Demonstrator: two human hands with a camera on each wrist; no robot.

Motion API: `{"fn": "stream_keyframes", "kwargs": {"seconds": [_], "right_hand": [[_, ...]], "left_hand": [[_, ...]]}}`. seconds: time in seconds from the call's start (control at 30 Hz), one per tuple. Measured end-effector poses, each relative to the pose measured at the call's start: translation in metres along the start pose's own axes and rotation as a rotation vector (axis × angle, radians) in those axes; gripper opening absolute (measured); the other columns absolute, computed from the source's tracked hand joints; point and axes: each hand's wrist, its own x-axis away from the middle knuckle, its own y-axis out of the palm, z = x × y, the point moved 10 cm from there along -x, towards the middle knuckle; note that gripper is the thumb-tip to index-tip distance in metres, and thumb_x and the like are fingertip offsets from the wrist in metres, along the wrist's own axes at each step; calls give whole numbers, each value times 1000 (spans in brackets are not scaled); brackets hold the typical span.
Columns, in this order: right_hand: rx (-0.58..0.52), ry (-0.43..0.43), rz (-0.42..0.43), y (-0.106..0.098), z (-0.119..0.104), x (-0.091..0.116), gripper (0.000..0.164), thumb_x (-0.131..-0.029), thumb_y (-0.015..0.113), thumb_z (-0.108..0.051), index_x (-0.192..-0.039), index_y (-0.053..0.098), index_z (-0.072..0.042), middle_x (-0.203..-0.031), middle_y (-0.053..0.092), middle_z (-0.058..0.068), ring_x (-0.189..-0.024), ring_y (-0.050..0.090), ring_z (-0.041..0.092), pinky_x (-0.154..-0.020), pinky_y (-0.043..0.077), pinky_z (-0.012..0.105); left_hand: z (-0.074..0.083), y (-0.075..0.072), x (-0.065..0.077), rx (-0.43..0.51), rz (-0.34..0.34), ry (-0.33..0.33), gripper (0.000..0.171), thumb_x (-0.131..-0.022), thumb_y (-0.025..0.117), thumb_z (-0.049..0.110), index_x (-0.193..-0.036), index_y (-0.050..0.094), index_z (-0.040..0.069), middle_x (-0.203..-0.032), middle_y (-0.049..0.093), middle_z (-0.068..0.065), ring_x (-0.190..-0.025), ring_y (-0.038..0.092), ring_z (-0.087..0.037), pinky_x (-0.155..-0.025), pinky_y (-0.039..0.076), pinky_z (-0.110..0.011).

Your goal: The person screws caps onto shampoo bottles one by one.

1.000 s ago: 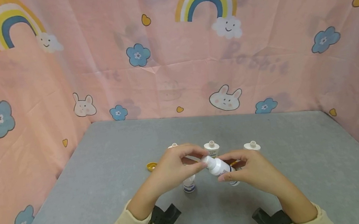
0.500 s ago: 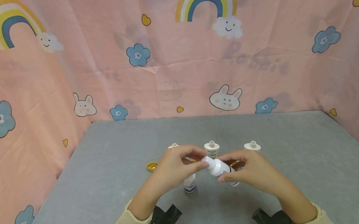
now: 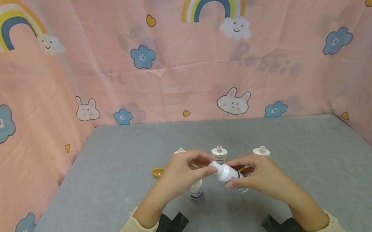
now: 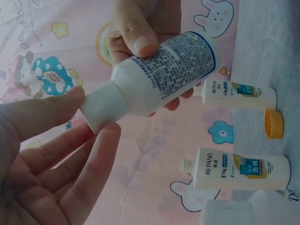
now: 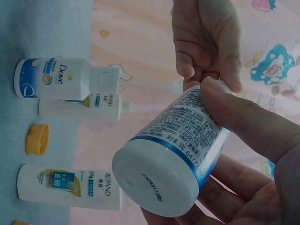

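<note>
Both hands hold one small white bottle (image 3: 228, 174), tilted above the table with its cap end toward the left. My left hand (image 3: 181, 175) pinches the white cap (image 4: 104, 107) between thumb and fingers. Around the printed body, my right hand (image 3: 266, 178) keeps its grip, the thumb lying on the label (image 5: 180, 124). The cap sits on the bottle's neck. In the right wrist view the bottle's flat base (image 5: 154, 180) faces the camera. A capped Dove bottle (image 5: 58, 78) stands on the table, partly hidden behind my left hand in the head view.
Three slim REPAND bottles stand uncapped behind the hands: one in the middle (image 3: 220, 154), one at right (image 3: 261, 152), one at left (image 3: 179, 151) mostly hidden. A yellow cap (image 3: 157, 172) lies on the grey table (image 3: 113, 204). Pink patterned cloth (image 3: 181, 81) encloses the table.
My left fingertips have shifted very slightly to the right over the cap. The right hand, the bottle's tilt and everything on the table look the same.
</note>
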Motion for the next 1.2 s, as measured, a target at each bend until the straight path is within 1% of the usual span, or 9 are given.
{"fn": "stream_keyframes", "kwargs": {"seconds": [0.27,0.33,0.43,0.57,0.73,0.87,0.97,1.1,1.2], "right_hand": [[16,1,4,0,-1,1,38,-80,84,-25,-113,74,-12,-111,73,4,-97,63,17,-82,55,35],[15,1,3,0,-1,1,37,-80,84,-25,-114,74,-12,-111,73,5,-97,63,17,-83,54,36],[9,5,-2,0,0,1,38,-81,84,-26,-114,74,-11,-111,73,5,-97,63,18,-82,55,35],[16,-2,-6,0,-1,1,38,-80,84,-27,-114,74,-12,-111,73,4,-97,63,17,-82,55,33],[28,-16,-5,0,-2,1,37,-79,85,-26,-113,75,-13,-111,73,3,-97,63,17,-83,55,33],[27,-10,-4,0,-1,0,38,-79,85,-27,-113,75,-12,-111,73,4,-96,63,17,-83,55,35],[24,-6,-6,0,-1,0,38,-80,84,-28,-113,74,-11,-111,73,4,-97,63,18,-83,55,34],[13,-3,-9,0,0,0,39,-80,84,-27,-114,74,-11,-112,72,5,-97,63,18,-81,55,31],[8,-5,-9,1,-1,0,38,-80,84,-26,-114,74,-10,-112,72,6,-97,63,18,-79,56,29]], "left_hand": [[7,2,1,24,-28,61,22,-88,76,17,-109,75,11,-106,74,1,-98,67,-12,-80,56,-18],[6,2,1,31,-27,55,23,-88,76,18,-111,74,11,-105,74,1,-98,67,-12,-80,56,-18],[3,1,1,33,-11,21,24,-88,77,21,-111,74,12,-103,72,2,-95,66,-10,-81,56,-20],[-1,0,0,17,5,-21,19,-88,77,25,-105,74,17,-96,72,6,-89,64,-8,-81,56,-24],[-1,1,0,3,3,-10,13,-88,77,24,-100,76,18,-93,73,7,-87,65,-7,-79,56,-24],[2,2,0,14,-6,25,15,-89,76,21,-103,76,16,-98,74,4,-91,66,-8,-79,56,-20],[4,3,0,22,-22,40,18,-89,76,18,-107,75,13,-103,74,2,-95,66,-11,-79,56,-19],[1,4,0,16,-33,16,26,-88,77,22,-112,73,13,-101,72,4,-95,65,-10,-78,56,-20],[-1,5,0,10,-31,-1,27,-87,78,26,-111,73,14,-98,72,5,-92,65,-9,-77,56,-22]]}}
